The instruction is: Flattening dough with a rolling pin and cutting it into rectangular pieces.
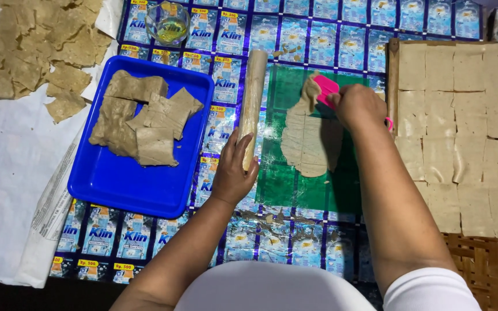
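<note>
Meanwhile left hand [233, 173] grip wraps the rolling pin [253, 103]; right hand [357, 106] grip pinches a pink scraper [326, 89].

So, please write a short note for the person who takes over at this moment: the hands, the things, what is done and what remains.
Left hand: grips the lower end of the wooden rolling pin, which lies on the mat.
Right hand: holds a pink scraper, lifting the top edge of the rolled dough sheet off the green mat.
Done: cut squares laid out in rows at the right.
Left: the sheet is uncut; thick dough slabs wait in the blue tray.
Dried pieces lie at top left, a glass bowl behind the tray.
</note>
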